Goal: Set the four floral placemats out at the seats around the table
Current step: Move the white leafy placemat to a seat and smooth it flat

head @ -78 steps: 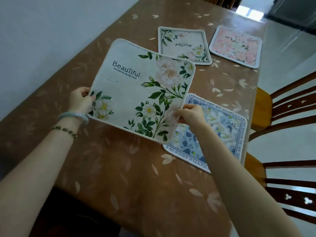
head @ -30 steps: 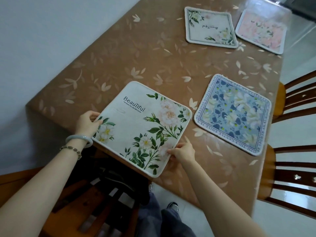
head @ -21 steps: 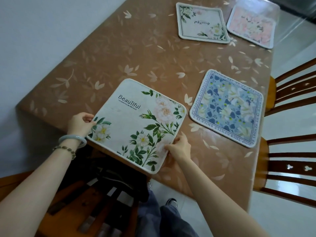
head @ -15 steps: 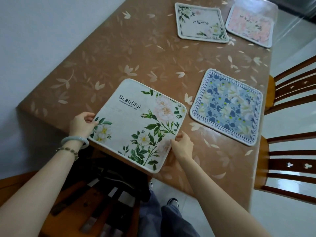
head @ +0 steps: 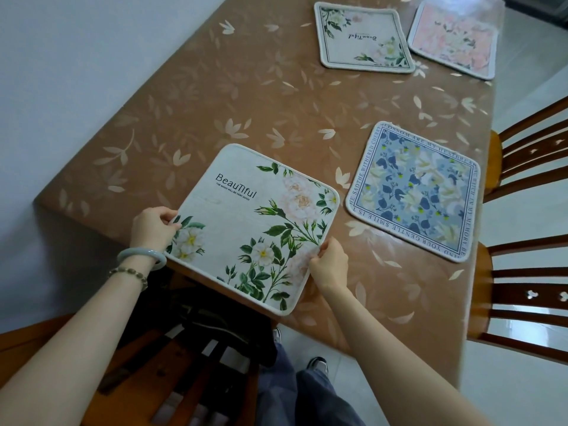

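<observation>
The table already carries three mats. The blue mat lies by the right edge in front of a chair. The far mat and the pink mat lie side by side near the far end.

The last one, the cream mat, lies at the near edge in front of you. Its front border runs along that edge and seems to hang a little past it. This looks like the final placement, nearly done.

Your left hand pinches the mat's left corner, thumb on top and fingers curled under. Your right hand pinches the right end of the front border in the same way.

To finish well, push the mat slightly inward so the whole of it rests on the table. Keep the front border parallel to the near edge. Hold both pinches level so the cloth does not buckle, then let go and smooth it flat.
</observation>
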### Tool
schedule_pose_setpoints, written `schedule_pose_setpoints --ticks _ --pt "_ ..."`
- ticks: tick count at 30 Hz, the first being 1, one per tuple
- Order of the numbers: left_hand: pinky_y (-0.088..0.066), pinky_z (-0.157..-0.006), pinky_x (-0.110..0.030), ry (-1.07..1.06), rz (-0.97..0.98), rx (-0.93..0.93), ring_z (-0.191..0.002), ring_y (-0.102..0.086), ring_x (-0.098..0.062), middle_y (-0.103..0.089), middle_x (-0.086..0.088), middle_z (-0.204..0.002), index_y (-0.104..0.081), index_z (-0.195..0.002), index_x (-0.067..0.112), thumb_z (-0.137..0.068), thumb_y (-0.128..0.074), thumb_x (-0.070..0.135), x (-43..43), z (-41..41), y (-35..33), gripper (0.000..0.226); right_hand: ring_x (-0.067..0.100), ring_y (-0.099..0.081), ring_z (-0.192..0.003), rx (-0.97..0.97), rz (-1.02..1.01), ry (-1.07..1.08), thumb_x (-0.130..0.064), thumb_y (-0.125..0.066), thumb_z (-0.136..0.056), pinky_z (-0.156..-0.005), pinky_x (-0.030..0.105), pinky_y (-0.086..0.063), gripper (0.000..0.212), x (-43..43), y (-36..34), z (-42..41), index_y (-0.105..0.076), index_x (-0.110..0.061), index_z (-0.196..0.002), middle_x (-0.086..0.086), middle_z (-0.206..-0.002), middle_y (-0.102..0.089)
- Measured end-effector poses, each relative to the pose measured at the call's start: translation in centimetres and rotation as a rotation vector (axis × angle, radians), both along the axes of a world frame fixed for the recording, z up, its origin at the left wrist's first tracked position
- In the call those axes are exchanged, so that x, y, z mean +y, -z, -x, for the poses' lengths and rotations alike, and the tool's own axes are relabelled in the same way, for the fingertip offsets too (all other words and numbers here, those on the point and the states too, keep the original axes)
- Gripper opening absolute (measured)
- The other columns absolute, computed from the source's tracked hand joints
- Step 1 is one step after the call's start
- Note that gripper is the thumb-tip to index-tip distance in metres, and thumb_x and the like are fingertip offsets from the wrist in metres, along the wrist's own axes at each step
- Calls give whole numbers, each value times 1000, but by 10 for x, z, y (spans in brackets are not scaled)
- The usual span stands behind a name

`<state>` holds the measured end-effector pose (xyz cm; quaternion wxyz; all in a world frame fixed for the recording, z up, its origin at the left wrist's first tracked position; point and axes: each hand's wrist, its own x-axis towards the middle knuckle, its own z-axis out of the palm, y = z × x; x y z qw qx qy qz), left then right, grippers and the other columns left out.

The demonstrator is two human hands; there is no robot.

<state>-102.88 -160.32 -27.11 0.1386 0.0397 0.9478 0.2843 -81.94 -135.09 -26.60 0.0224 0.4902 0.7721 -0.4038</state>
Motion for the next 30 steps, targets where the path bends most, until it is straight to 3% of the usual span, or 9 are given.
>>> schedule_pose_setpoints --ticks 7,12,16,18,21,24,27,30 --pt "-47 -73 -31 -16 39 -108 -80 -62 -22 -66 -1 -79 -66 -82 17 -71 -81 11 1 14 -2 20 21 -50 -72 21 15 9 3 -50 -79 -58 29 -36 12 3 2 0 -47 -8 -83 10 -87 -57" --pt "-50 -72 -34 -38 -27 -174 -81 -65 -23 -67 1 -78 -65 -77 19 -70 -82 7 -2 18 -2 22 22 -56 -77 25 77 58 2 -53 -75 -62 29 -44 16 6 3 -1 -52 -8 -88 8 -86 -59" --pt "-49 -68 -33 -13 -17 -168 -84 -66 -24 -67 0 -81 -65 -81 18 -72 -80 8 -3 17 -2 20 22 -57 -80 8 105 79 2 -55 -76 -68 34 -50 16 9 3 -1 -53 -9 -88 7 -88 -60" --pt "-50 -76 -37 67 49 -119 -92 -64 -26 -68 -7 -97 -66 -95 15 -75 -78 11 1 18 -2 24 24 -57 -87 16 88 56 0 -55 -78 -73 37 -51 17 10 1 0 -51 -11 -91 8 -95 -58" --pt "-41 -100 -49 246 125 -5 -119 -49 -34 -55 -13 -129 -55 -127 9 -82 -71 23 25 23 -2 49 31 -46 -112 -5 -120 -64 -9 -56 -83 -90 38 -43 33 16 1 10 -51 -10 -116 13 -120 -49" --pt "-21 -113 -45 448 92 131 -138 -30 -30 -38 -10 -148 -43 -140 13 -92 -57 32 66 30 -3 54 35 -17 -141 -61 -288 -252 -27 -52 -91 -113 47 -19 51 29 -4 39 -40 -21 -141 17 -153 -22" --pt "-10 -116 -44 661 203 214 -146 -14 -24 -22 -5 -158 -29 -149 26 -97 -40 43 108 44 -2 56 33 0 -146 -97 -377 -432 -37 -40 -97 -116 49 -2 53 45 -5 77 -27 -32 -148 12 -161 -3" --pt "-5 -118 -46 856 372 258 -148 -7 -25 -13 -5 -160 -15 -151 35 -96 -23 53 142 59 4 59 33 6 -148 -134 -351 -544 -39 -33 -99 -115 54 4 55 51 2 110 -14 -36 -150 9 -162 4"
